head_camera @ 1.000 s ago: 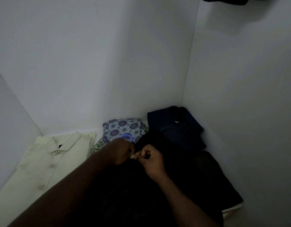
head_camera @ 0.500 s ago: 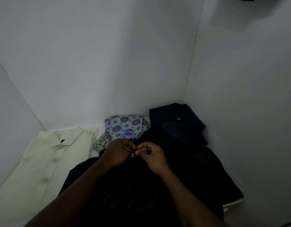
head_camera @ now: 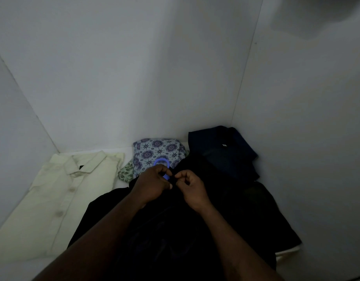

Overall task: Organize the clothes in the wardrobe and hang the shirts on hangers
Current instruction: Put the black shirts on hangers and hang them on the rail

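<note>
Because the wardrobe is dim, the black shirt (head_camera: 246,209) in the lower middle looks like one dark blob, and both arms cover much of it. The left hand (head_camera: 152,185) and right hand (head_camera: 192,189) curl their fingers and pinch its top edge. Only the blue hanger (head_camera: 161,160) hook peeks out above the left hand. A cream shirt (head_camera: 63,195) at lower left is cut off.

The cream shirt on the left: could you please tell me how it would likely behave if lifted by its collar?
The cream shirt lies flat with soft creases, so it would probably hang floppy. It looks thin, so likely light. Its collar holds a fold, so perhaps slightly stiffer.
</note>
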### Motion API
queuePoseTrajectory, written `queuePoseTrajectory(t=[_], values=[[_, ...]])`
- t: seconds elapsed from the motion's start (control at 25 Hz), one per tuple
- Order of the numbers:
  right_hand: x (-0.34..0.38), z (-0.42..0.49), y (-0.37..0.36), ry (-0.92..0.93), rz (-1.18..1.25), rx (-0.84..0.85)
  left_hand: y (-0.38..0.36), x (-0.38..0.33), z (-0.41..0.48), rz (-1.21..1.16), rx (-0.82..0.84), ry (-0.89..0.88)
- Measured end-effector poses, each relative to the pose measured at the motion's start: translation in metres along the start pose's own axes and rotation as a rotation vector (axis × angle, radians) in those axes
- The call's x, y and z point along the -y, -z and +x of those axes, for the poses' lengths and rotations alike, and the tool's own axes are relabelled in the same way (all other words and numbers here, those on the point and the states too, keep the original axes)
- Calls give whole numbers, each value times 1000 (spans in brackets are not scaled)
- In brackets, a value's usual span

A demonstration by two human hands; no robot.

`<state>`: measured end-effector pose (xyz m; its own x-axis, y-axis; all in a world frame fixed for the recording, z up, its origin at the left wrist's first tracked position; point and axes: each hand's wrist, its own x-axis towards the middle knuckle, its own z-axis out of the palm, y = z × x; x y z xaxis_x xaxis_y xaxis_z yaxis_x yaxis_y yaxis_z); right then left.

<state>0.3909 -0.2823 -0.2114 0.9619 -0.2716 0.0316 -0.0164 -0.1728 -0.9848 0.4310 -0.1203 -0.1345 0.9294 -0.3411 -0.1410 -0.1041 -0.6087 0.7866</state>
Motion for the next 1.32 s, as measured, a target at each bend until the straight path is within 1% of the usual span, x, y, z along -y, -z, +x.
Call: queuePoseTrajectory(t=[0.16,0.28,0.36,0.52,0.64,0.8,0.92,1.04,1.2,1.32], values=[[3,3,-2,-63,-19,13,-4,5,4,-46,-89,47],[6,9,2,-84,-94,51,-9,10,4,-109,-132,84],[6,12,5,-94,-129,83,-13,12,4,-118,-132,89],[6,13,8,-106,-109,141,-16,15,5,-128,-124,83],[8,12,7,-106,-146,142,-17,18,6,-207,-96,98],[16,12,7,-70,-298,171,-21,21,6,-272,-70,91],[22,13,8,-54,-364,213,-23,22,6,-296,-64,86],[19,11,7,-59,-332,196,-23,24,5,-349,-68,76],[8,3,9,-29,-158,152,-22,28,4,-400,-71,76],[8,1,10,-44,-78,153,-24,30,3,-404,-93,64]])
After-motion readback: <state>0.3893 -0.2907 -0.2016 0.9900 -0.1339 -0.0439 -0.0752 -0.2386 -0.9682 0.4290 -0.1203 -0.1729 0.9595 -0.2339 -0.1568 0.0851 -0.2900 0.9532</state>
